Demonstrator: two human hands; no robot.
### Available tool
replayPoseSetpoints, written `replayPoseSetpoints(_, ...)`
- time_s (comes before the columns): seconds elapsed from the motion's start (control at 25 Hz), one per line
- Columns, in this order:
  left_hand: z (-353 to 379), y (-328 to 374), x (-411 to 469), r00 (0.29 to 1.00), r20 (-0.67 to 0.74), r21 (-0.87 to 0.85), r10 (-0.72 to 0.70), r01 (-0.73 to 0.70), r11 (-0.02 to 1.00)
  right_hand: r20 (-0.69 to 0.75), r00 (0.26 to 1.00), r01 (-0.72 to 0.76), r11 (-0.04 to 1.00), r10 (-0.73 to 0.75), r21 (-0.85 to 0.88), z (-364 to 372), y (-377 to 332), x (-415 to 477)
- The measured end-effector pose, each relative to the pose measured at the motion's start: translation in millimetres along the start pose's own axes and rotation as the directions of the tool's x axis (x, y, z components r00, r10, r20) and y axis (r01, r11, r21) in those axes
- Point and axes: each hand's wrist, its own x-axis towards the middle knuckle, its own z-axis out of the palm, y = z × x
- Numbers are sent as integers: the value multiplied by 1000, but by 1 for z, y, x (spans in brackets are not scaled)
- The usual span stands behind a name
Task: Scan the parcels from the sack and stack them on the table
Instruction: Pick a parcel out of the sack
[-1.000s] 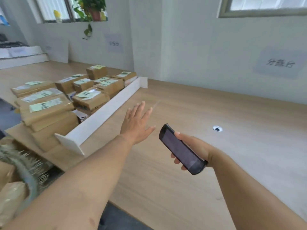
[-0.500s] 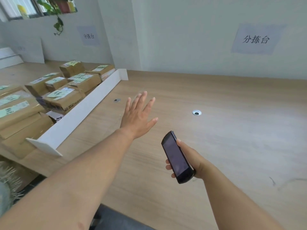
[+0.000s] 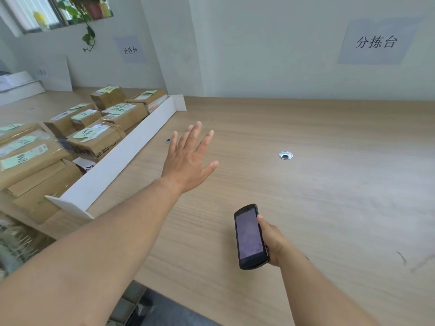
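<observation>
Pale walls stand behind a long wooden desk [image 3: 317,208]. Two paper signs [image 3: 376,42] with dark writing hang on the walls. A green plant [image 3: 88,31] hangs down from a window sill at the top left.

The left hand [image 3: 188,161] reaches out over the middle of the desk. Its fingers are straight and spread wide, the back of the hand faces up, and it holds nothing. I cannot tell if it touches the wood.

The right hand [image 3: 270,238] is nearer to the person, close to the front edge of the desk. Its fingers curl round a black scanner [image 3: 250,236]. The scanner's dark screen faces up.

The brown parcels [image 3: 98,140] sit on the left part of the desk, well apart from both hands. Many have pale green and white labels on top. Some lie on top of others. A long white board [image 3: 122,165] stands on its edge just beside them, between the parcels and the left hand.

A small round metal hole [image 3: 285,155] is set in the desk, to the right of the left hand.

At the bottom left, below the desk, something pale and frayed [image 3: 14,245] shows, too blurry to name.
</observation>
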Motion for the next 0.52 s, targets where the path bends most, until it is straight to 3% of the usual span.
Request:
replayPoseSetpoints(0.36, 11, -13, 4, 1000, 7, -19, 7, -7, 1000, -78, 997, -14, 996, 7, -86, 12, 13, 10)
replayPoseSetpoints(0.52, 12, -11, 8, 999, -11, -46, 42, -42, 998, -226, 974, -40, 959, -25, -279, 16, 6, 12)
